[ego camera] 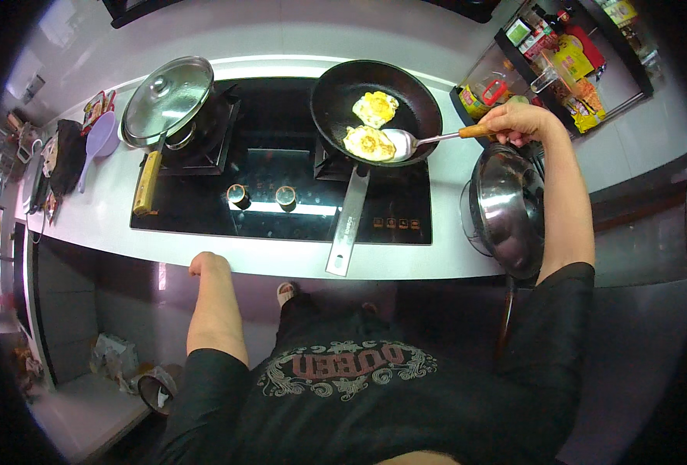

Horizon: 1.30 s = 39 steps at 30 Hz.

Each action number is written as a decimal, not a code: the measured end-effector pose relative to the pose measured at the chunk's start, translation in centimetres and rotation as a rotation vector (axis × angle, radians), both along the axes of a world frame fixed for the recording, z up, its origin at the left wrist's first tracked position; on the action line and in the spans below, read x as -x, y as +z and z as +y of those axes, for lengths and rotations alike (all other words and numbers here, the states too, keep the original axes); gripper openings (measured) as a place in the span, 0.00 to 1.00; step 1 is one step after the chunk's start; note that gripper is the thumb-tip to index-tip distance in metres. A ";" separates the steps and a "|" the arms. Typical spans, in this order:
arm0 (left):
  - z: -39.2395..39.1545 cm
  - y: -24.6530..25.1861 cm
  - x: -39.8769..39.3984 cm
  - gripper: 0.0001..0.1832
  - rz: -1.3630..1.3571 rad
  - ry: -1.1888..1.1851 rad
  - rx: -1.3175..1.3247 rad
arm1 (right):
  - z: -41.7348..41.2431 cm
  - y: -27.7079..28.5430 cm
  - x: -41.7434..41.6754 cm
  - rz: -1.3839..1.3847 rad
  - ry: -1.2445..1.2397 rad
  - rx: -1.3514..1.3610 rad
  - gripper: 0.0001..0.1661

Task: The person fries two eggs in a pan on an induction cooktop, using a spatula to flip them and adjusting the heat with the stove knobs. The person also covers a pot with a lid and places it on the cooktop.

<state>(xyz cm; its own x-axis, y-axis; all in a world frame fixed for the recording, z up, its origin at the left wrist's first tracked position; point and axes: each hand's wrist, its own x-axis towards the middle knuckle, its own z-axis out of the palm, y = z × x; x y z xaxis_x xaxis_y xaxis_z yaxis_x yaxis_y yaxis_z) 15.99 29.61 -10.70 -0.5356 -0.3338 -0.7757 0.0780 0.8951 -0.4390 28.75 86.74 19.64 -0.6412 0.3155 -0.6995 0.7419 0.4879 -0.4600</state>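
Note:
My right hand [518, 121] grips the wooden handle of a metal spatula [436, 139]. The spatula's blade reaches into a black frying pan [419, 96], against the right side of the nearer fried egg [368, 143]. A second fried egg [376, 108] lies just beyond it, close to or touching the first. The pan sits on the right burner, and its flat metal handle [348, 224] points toward me. My left hand [209, 263] is at the counter's front edge, away from the pan. Its fingers are mostly hidden, so I cannot tell whether they are closed.
On the black gas hob [274, 125], a lidded pot [169, 102] with a yellowish handle occupies the left burner. A dark, shiny wok-like pan [506, 203] is under my right forearm. A purple ladle [100, 136] lies at left. Packets and jars fill the shelf rack [628, 87] at right.

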 end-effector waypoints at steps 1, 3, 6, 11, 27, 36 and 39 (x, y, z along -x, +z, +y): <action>0.4 0.8 -0.3 0.21 -0.004 -0.004 -0.001 | -0.3 -0.7 0.1 0.022 0.001 0.004 0.14; 1.3 2.7 -0.6 0.21 -0.012 -0.013 -0.004 | -0.6 -2.5 0.2 0.051 0.005 0.073 0.16; 1.4 3.4 -0.8 0.21 -0.045 0.033 -0.001 | -3.1 -4.4 0.5 0.094 -0.045 0.118 0.18; -0.4 -0.1 0.1 0.20 -0.026 -0.028 -0.028 | -4.9 -9.1 0.8 0.178 -0.121 0.234 0.19; -0.7 -1.6 0.6 0.21 -0.071 -0.061 0.011 | -9.5 -9.4 -8.8 0.904 0.080 -0.533 0.20; -0.4 -1.0 0.8 0.19 -0.109 -0.027 0.020 | -10.0 -6.9 -10.4 0.821 0.390 -1.153 0.27; 0.6 1.4 0.0 0.23 -0.086 -0.047 -0.003 | -11.0 -5.4 -10.1 0.674 0.447 -1.224 0.25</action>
